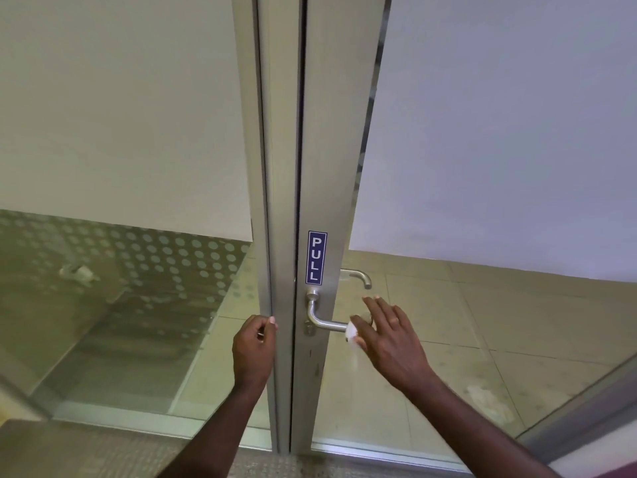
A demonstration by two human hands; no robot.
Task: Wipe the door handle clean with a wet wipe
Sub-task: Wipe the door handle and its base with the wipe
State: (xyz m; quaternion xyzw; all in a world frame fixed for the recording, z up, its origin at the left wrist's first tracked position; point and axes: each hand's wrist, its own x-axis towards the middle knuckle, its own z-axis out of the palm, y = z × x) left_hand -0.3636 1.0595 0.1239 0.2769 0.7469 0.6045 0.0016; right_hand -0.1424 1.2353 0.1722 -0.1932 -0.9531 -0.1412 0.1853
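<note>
A silver lever door handle is fixed to the aluminium stile of a glass door, below a blue PULL sticker. My right hand lies over the handle's free end, fingers spread, pressing a white wet wipe against it; most of the wipe is hidden under my palm. My left hand is curled around the edge of the neighbouring frame post, to the left of the handle. A second handle on the far side shows through the glass.
Frosted film covers the upper glass on both sides; a dotted band runs along the left pane. Pale floor tiles show through the clear lower glass. A metal threshold runs along the bottom.
</note>
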